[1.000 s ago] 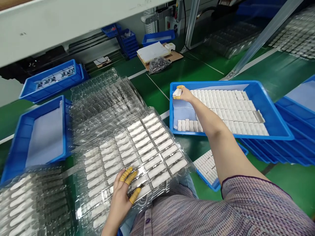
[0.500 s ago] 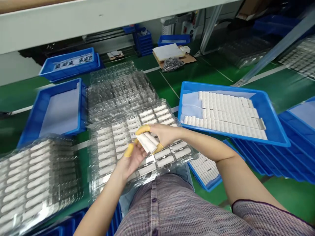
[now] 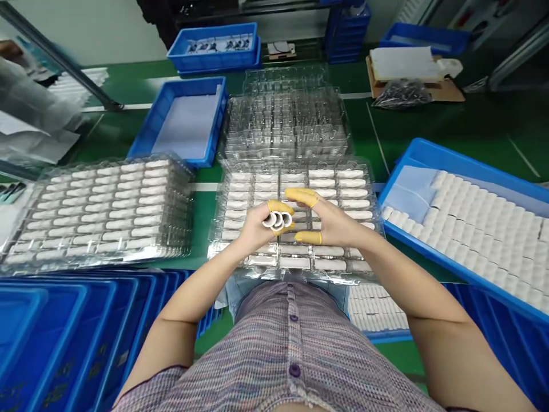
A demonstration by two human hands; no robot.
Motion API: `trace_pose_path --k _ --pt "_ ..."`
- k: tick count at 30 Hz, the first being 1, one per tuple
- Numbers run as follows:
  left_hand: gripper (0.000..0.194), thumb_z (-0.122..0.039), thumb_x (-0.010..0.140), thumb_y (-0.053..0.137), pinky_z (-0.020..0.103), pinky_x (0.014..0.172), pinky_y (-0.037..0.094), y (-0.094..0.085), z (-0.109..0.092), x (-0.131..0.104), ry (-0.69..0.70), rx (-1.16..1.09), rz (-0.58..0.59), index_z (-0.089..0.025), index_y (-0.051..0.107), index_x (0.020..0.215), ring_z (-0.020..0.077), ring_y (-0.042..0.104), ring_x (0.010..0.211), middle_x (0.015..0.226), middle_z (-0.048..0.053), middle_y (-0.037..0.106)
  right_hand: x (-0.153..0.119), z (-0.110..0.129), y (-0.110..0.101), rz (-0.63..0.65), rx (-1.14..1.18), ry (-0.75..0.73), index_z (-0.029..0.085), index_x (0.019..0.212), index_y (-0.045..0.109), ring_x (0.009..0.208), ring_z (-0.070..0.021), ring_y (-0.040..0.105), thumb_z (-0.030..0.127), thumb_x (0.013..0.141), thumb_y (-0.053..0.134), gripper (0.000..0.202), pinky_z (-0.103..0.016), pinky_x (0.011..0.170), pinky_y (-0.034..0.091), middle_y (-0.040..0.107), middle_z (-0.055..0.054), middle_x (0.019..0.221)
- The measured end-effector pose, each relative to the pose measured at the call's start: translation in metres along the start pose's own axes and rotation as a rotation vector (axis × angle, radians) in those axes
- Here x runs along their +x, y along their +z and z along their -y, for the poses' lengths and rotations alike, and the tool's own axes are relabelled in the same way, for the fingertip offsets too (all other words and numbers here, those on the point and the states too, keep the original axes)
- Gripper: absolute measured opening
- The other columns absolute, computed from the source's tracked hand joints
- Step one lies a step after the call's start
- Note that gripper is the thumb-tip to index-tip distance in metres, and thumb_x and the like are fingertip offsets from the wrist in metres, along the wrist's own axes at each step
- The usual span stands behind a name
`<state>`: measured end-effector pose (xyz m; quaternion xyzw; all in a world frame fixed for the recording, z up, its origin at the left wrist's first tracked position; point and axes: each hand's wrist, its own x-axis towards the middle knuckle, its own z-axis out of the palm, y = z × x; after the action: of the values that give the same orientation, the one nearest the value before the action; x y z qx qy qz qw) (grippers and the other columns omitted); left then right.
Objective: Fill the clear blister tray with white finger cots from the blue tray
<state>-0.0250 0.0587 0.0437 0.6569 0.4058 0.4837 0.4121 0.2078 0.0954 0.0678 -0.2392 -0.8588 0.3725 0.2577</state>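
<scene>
White tube-shaped pieces (image 3: 277, 220), about three, are bunched in my left hand (image 3: 256, 224), their hollow ends facing up. Yellow finger covers sit on the fingertips of both hands. Just to the right, my right hand (image 3: 332, 220) is open, thumb and fingers apart, with nothing between them. Both hands are above a clear plastic tray (image 3: 295, 276) with rows of slots, many filled with white pieces. The hands hide some of the middle slots.
Stacked clear trays (image 3: 287, 120) stand behind the filled one. A filled tray stack (image 3: 103, 252) is at left. A blue bin (image 3: 424, 150) of white pieces stands at right, a paper-lined blue bin (image 3: 146, 123) at back left. Nested blue bins (image 3: 86, 320) lie lower left.
The view has swung left. The white pieces were in my right hand with the left beside them; now my left hand holds them and my right is apart and open.
</scene>
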Motion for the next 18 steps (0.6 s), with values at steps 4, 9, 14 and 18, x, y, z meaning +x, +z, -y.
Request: trace_pose_path --k 4,9,14,18 --pt "0.031 -0.047 0.084 0.087 0.030 0.077 0.056 -0.008 0.005 0.000 0.166 0.115 -0.001 -0.020 0.075 0.095 0.0183 0.074 0.084 0.092 0.005 0.079 0.007 0.007 0.007 -0.052 -0.067 -0.051 0.044 0.160 0.046 0.151 -0.0332 0.050 0.037 0.092 0.081 0.078 -0.059 0.123 0.048 0.054 -0.006 0.158" --pt "0.026 -0.043 0.086 0.084 0.028 0.072 0.053 -0.009 0.012 -0.001 0.187 0.167 -0.009 -0.020 0.072 0.091 0.0169 0.072 0.081 0.089 0.004 0.078 0.015 0.019 0.009 -0.126 -0.117 -0.130 0.046 0.153 0.054 0.135 -0.0315 0.062 0.032 0.093 0.079 0.066 -0.055 0.112 0.056 0.062 -0.005 0.145" --pt "0.028 -0.045 0.084 0.080 0.028 0.066 0.050 -0.009 0.017 -0.003 0.118 0.209 -0.018 -0.020 0.068 0.087 0.0157 0.065 0.072 0.079 0.000 0.071 0.023 0.028 0.011 -0.144 -0.182 -0.146 0.046 0.146 0.061 0.113 -0.0270 0.069 0.031 0.097 0.070 0.052 -0.047 0.096 0.062 0.068 -0.004 0.125" --pt "0.032 -0.036 0.075 0.083 0.029 0.067 0.051 -0.005 0.017 -0.002 -0.046 0.226 0.003 -0.020 0.067 0.098 0.0185 0.066 0.076 0.087 0.000 0.073 0.031 0.029 0.024 -0.082 -0.335 -0.042 0.041 0.134 0.070 0.100 -0.0265 0.067 0.047 0.096 0.070 0.038 -0.040 0.076 0.059 0.066 -0.006 0.124"
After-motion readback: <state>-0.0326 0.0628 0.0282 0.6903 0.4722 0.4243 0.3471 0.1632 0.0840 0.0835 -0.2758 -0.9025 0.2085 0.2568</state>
